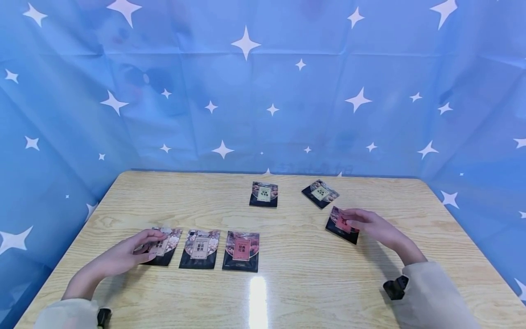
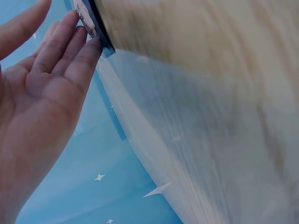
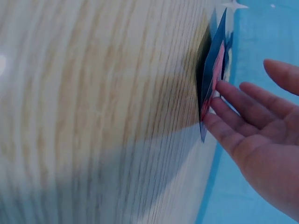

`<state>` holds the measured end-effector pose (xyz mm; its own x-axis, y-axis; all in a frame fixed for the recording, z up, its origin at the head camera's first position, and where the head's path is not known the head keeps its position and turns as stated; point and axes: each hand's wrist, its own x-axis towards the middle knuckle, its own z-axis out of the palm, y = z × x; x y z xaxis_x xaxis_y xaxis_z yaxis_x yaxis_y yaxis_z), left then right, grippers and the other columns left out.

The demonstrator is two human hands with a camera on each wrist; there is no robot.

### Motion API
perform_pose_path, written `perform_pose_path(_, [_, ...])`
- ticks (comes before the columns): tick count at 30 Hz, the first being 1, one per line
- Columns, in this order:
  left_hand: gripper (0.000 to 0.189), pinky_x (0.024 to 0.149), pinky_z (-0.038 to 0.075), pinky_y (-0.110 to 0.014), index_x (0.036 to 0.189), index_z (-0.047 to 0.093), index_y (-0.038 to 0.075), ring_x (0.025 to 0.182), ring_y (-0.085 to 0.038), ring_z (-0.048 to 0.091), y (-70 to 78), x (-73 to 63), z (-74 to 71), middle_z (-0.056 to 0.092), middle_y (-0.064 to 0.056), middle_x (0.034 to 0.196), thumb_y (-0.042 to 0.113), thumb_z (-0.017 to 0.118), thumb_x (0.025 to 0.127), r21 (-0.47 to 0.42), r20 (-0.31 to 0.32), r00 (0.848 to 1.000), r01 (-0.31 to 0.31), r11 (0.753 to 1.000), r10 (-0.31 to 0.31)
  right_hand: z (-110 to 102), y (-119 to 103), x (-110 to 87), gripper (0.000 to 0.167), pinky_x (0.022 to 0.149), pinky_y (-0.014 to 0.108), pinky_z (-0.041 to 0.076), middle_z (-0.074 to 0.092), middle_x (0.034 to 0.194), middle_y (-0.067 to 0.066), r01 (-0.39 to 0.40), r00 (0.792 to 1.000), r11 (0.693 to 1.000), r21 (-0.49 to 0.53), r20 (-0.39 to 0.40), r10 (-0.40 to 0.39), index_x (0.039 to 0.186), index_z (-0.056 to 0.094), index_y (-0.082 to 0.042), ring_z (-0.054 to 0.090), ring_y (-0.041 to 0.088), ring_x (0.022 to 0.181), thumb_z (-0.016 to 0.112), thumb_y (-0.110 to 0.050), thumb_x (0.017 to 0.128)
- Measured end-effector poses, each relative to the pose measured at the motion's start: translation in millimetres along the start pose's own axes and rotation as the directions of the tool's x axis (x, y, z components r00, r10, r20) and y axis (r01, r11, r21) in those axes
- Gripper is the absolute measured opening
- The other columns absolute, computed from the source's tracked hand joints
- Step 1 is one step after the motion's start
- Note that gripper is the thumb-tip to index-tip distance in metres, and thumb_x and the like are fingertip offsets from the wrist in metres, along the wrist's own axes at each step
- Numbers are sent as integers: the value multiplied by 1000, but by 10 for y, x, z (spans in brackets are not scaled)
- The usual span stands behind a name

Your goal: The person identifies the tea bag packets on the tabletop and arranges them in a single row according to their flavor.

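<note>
In the head view, my left hand (image 1: 130,252) rests its fingertips on the leftmost sachet (image 1: 171,242), a dark packet with a pale floral label. The left wrist view shows those fingers nearly straight against the packet's edge. To its right lie a matching floral sachet (image 1: 199,250) and a red-labelled sachet (image 1: 241,251), in a row. On the right side, my right hand (image 1: 376,227) touches another red-labelled sachet (image 1: 338,227), which lies at a slant. In the right wrist view, extended fingertips meet this sachet's printed face (image 3: 216,70), thumb apart.
Two sachets with pale green labels lie toward the back: one fairly straight (image 1: 264,194), one turned at an angle (image 1: 321,193). Everything lies on a light wood-grain table (image 1: 304,283). A blue cloth with white stars (image 1: 271,82) hangs behind and beside it.
</note>
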<state>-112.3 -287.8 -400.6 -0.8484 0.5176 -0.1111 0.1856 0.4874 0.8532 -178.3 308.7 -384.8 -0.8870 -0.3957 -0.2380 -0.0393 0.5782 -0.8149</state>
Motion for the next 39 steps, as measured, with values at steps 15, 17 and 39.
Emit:
perform_pose_path(15, [44, 82, 46, -24, 131, 36, -5, 118, -48, 35, -29, 0, -1, 40, -29, 132, 9, 53, 92, 15, -6, 1000, -4, 1000, 5, 179, -104, 5, 50, 94, 53, 36, 37, 135, 29, 75, 993, 997, -2, 90, -75, 137, 29, 9, 35, 44, 123, 44, -17, 98])
perform_pose_path(17, [45, 82, 47, -24, 131, 35, -5, 118, -49, 35, -37, 2, 0, 39, -30, 132, 9, 54, 92, 2, -3, 1000, -7, 1000, 7, 230, -141, 18, 49, 94, 52, 36, 37, 135, 29, 92, 990, 996, -1, 109, -91, 137, 30, 9, 35, 44, 122, 44, -17, 98])
perform_pose_path(39, [43, 83, 47, -24, 130, 35, -6, 114, 7, 39, -62, -2, -14, 36, -31, 133, 9, 52, 93, -45, 8, 999, -34, 998, 34, 844, -525, 184, 44, 92, 26, 40, 42, 135, 19, 248, 924, 969, 3, 299, -238, 138, 36, 0, 43, 33, 121, 46, -13, 97])
